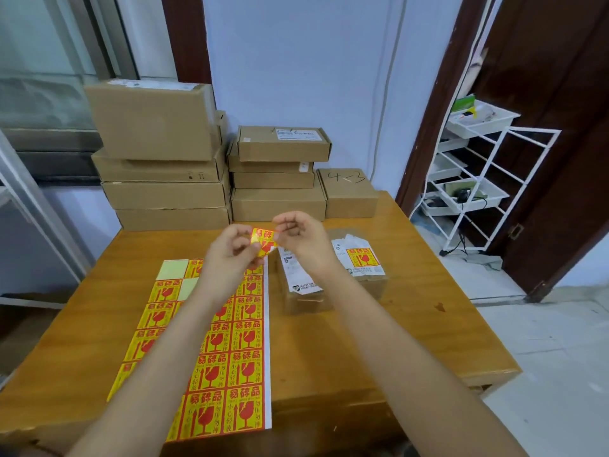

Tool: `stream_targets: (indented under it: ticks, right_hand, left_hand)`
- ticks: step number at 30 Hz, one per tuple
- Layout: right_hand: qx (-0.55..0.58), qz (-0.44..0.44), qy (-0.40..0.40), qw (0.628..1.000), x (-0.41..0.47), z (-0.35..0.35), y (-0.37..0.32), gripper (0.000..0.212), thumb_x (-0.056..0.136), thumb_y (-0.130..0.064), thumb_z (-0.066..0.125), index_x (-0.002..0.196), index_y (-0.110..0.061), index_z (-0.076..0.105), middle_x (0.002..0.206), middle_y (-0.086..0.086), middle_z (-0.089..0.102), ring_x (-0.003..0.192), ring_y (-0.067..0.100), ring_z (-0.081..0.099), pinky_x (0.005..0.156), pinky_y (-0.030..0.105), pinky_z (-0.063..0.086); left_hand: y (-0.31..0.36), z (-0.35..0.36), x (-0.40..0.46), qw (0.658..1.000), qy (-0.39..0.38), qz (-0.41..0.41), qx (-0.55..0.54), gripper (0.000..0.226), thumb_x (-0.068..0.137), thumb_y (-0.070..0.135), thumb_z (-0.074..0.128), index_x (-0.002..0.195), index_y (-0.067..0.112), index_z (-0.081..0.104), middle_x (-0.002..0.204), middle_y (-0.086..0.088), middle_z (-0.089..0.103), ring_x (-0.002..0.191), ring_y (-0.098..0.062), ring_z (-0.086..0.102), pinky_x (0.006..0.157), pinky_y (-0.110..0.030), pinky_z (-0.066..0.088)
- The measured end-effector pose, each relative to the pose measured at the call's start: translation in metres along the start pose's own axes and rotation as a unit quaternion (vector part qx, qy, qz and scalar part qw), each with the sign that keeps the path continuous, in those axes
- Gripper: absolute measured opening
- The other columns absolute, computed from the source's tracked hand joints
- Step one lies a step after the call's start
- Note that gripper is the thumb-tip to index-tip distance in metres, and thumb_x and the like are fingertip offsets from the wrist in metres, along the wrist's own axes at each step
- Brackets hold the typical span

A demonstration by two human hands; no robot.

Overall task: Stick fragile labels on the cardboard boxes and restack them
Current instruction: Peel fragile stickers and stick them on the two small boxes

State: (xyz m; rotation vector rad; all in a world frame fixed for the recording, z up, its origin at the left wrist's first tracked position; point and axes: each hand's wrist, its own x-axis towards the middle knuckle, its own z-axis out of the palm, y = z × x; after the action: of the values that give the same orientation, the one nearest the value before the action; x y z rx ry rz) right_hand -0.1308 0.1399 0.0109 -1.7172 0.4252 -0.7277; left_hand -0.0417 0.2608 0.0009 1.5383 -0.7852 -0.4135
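We pinch one peeled fragile label (pixel 263 240) between our left hand (pixel 230 255) and right hand (pixel 301 237), with the open-topped box (pixel 333 275) just below-right, nearer the right hand.

Label sheet (pixel 211 344) left of labelled box (pixel 333 275), box stacks (pixel 211 179) behind, on table (pixel 412 324).

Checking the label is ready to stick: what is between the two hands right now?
In the head view, one peeled fragile label is pinched between the left hand and the right hand, above the table.
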Motion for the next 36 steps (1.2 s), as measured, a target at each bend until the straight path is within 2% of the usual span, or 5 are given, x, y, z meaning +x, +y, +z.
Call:
stream_targets:
  ticks: [5,12,18,27,36]
  right_hand:
    - [-0.062,-0.017,0.024,0.998,-0.015,-0.024,0.006,0.036,0.081,0.0,0.068,0.115,-0.011,0.058,0.115,0.005,0.054,0.086,0.003,0.052,0.069,0.004,0.043]
    - [-0.049,0.073,0.008,0.996,-0.026,-0.058,0.012,0.036,0.085,0.0,0.063,0.119,-0.006,0.054,0.073,0.003,0.06,0.072,0.015,0.058,0.075,0.03,0.048]
    - [-0.082,0.08,-0.001,0.993,-0.031,-0.059,0.021,0.029,0.086,0.004,0.06,0.112,-0.007,0.058,0.077,0.015,0.058,0.074,0.021,0.061,0.082,0.039,0.052]
    - [-0.205,0.068,0.009,0.976,-0.031,-0.048,0.03,0.028,0.09,-0.001,0.051,0.116,-0.007,0.057,0.066,-0.007,0.052,0.066,0.01,0.052,0.07,0.027,0.045]
    - [-0.264,0.06,0.034,0.962,-0.033,-0.051,0.03,0.031,0.092,-0.002,0.048,0.122,-0.007,0.055,0.07,-0.003,0.056,0.084,0.013,0.052,0.073,0.02,0.038]
  left_hand:
    - [0.008,0.032,-0.005,0.999,-0.008,0.005,-0.036,0.018,0.093,0.001,0.052,0.109,0.009,0.049,0.083,-0.021,0.064,0.073,-0.024,0.066,0.059,-0.016,0.053]
    - [0.002,0.057,-0.012,1.0,0.004,-0.014,-0.024,0.009,0.097,0.014,0.048,0.099,0.022,0.049,0.076,-0.002,0.069,0.06,-0.014,0.069,0.062,-0.032,0.054]
    - [-0.006,0.062,-0.011,0.998,0.002,-0.046,0.042,0.006,0.097,0.017,0.049,0.102,0.014,0.051,0.082,-0.007,0.07,0.057,-0.018,0.069,0.055,-0.027,0.053]
    - [-0.007,0.069,-0.005,0.963,0.005,0.022,0.267,0.008,0.097,0.02,0.046,0.103,0.015,0.048,0.064,-0.001,0.067,0.054,-0.012,0.065,0.058,-0.036,0.054]
    - [-0.013,0.078,-0.01,0.968,0.006,0.056,0.244,0.024,0.096,0.017,0.049,0.12,0.01,0.048,0.065,-0.001,0.065,0.063,-0.018,0.063,0.06,-0.041,0.051]
